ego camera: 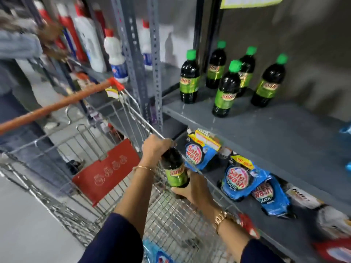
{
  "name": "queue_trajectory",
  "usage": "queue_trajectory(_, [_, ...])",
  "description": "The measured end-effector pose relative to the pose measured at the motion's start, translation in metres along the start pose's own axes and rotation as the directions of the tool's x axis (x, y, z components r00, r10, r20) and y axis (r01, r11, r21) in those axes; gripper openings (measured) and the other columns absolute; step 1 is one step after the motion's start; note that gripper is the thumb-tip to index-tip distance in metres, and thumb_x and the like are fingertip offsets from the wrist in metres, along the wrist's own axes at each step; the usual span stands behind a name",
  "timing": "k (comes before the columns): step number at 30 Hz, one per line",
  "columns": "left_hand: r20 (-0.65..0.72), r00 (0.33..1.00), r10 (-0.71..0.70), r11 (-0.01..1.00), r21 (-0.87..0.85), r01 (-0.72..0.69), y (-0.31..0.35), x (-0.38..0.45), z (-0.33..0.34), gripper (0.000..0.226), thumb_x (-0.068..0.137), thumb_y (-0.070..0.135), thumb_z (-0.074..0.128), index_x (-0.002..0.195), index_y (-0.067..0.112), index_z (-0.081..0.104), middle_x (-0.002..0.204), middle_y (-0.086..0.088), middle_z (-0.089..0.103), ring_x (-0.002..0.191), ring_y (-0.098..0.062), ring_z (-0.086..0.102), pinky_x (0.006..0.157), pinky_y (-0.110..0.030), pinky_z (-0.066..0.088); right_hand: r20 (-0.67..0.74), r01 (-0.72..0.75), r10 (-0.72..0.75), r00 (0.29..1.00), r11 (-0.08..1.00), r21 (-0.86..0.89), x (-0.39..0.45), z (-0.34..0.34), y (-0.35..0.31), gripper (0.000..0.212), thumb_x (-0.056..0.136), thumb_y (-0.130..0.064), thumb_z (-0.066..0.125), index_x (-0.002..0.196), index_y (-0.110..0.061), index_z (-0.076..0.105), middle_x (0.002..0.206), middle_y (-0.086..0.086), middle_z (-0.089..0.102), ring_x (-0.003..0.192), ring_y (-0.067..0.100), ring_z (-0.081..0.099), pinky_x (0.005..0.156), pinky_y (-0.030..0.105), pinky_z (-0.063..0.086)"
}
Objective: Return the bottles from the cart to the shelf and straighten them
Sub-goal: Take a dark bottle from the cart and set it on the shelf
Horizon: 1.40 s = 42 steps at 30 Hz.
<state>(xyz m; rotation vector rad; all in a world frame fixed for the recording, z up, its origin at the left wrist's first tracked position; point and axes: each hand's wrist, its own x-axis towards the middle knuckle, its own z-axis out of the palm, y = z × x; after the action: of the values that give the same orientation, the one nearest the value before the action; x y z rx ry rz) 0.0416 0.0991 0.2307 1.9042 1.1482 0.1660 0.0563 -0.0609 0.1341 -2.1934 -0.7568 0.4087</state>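
Dark glass-look plastic with a green label: one bottle [175, 168], which I hold in both hands just above the rim of the wire shopping cart [121, 188], beside the cart's right edge. My left hand [154, 147] is closed over its top, hiding the cap; my right hand [191, 188] cups its base from below, fingers wrapped round the lower label.

Item: five matching bottles, dark with green caps and green labels, standing upright on the grey metal shelf [275, 133], above and to the right of the cart. The nearest [227, 90] stands forward of the rest; one [190, 76] stands to its left, two [216, 65] [247, 71] behind, one [269, 81] farthest right. They are spaced unevenly, not in a row.

Item: blue Safe Wash pouches [239, 180], lying flat on the lower shelf, just right of the cart.

Item: cart fittings, namely an orange handle bar [57, 106] and a red child-seat flap [106, 169]. A blue packet [157, 253] lies in the cart's basket below my arms.

Item: white bottles with red caps [115, 56] on the shelving bay beyond the cart.

Item: another person's sleeve [17, 46], past the cart's handle, blurred.
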Motion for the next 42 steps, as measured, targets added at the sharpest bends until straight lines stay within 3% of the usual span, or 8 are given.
queue_trajectory(3, [-0.068,0.983,0.169,0.985,0.057,-0.165,0.057,-0.011,-0.013,0.041,0.069,0.033,0.073,0.096,0.004,0.064,0.1,-0.014,0.067,0.097,-0.029,0.063,0.08,-0.029,0.049,-0.165,0.018,-0.016,0.986,1.0,0.007,0.01,-0.033,-0.025,0.049,0.054,-0.039,0.085,0.09,-0.013,0.065,0.087,0.007,0.075,0.078,0.02,0.068,0.062,0.016,0.044])
queue_trajectory(5, [-0.048,0.964,0.263,0.964,0.051,-0.261,0.094,-0.022,-0.018,0.037,0.065,0.038,0.077,0.079,0.008,0.061,0.09,-0.008,0.065,0.091,-0.023,0.061,0.075,-0.027,0.046,-0.288,0.039,-0.043,0.957,0.999,-0.02,0.015,-0.059,-0.036,0.051,0.051,-0.037,0.087,0.089,-0.011,0.065,0.085,0.01,0.075,0.077,0.024,0.068,0.059,0.013,0.035])
queue_trajectory(10, [0.023,0.894,0.448,0.894,-0.007,-0.448,0.169,-0.051,-0.009,0.035,0.061,0.036,0.082,0.056,0.015,0.054,0.077,-0.008,0.064,0.092,-0.024,0.066,0.066,-0.024,0.04,-0.419,0.023,-0.015,0.908,1.0,0.012,0.023,-0.126,-0.043,0.064,0.055,-0.039,0.086,0.108,-0.017,0.058,0.102,0.009,0.073,0.092,0.028,0.067,0.069,0.026,0.047])
queue_trajectory(13, [0.054,0.847,0.529,0.849,-0.036,-0.527,0.199,-0.057,0.011,0.041,0.058,0.036,0.085,0.073,0.004,0.064,0.091,-0.015,0.069,0.101,-0.03,0.064,0.08,-0.035,0.05,-0.5,-0.01,0.024,0.866,0.999,0.032,0.03,-0.152,-0.034,0.071,0.054,-0.041,0.086,0.112,-0.015,0.055,0.107,0.012,0.071,0.097,0.031,0.065,0.073,0.033,0.05])
queue_trajectory(19, [0.16,0.77,0.618,0.775,0.041,-0.631,0.229,-0.054,0.062,0.048,0.061,0.039,0.084,0.092,0.008,0.066,0.099,-0.011,0.066,0.099,-0.023,0.061,0.079,-0.028,0.044,-0.542,-0.1,0.136,0.83,0.99,0.094,0.048,-0.179,0.001,0.073,0.06,-0.025,0.086,0.118,-0.006,0.048,0.115,0.018,0.063,0.106,0.034,0.058,0.084,0.038,0.047])
queue_trajectory(25, [0.133,0.675,0.726,0.666,0.109,-0.738,0.237,-0.049,0.095,0.043,0.061,0.038,0.083,0.054,0.019,0.045,0.053,0.006,0.048,0.064,-0.019,0.052,0.059,-0.026,0.033,-0.516,-0.113,0.159,0.841,0.986,0.12,0.069,-0.186,0.027,0.065,0.068,-0.021,0.081,0.117,-0.005,0.042,0.117,0.018,0.06,0.108,0.034,0.057,0.085,0.034,0.045])
queue_trajectory(30, [0.143,0.669,0.73,0.665,0.082,-0.743,0.248,-0.034,0.102,0.042,0.064,0.039,0.082,0.085,0.008,0.062,0.085,-0.014,0.071,0.085,-0.03,0.065,0.065,-0.028,0.038,-0.513,-0.123,0.156,0.844,0.988,0.099,0.085,-0.196,0.032,0.068,0.071,-0.023,0.079,0.123,-0.006,0.039,0.12,0.018,0.058,0.11,0.034,0.056,0.088,0.038,0.047])
queue_trajectory(42, [0.09,0.74,0.667,0.744,-0.017,-0.668,0.259,-0.024,0.123,0.044,0.063,0.038,0.083,0.094,0.011,0.065,0.094,-0.007,0.073,0.091,-0.025,0.066,0.078,-0.033,0.05,-0.464,-0.198,0.281,0.84,0.955,0.219,0.099,-0.204,0.04,0.066,0.075,-0.013,0.075,0.127,-0.003,0.036,0.124,0.022,0.056,0.114,0.038,0.053,0.092,0.043,0.046])
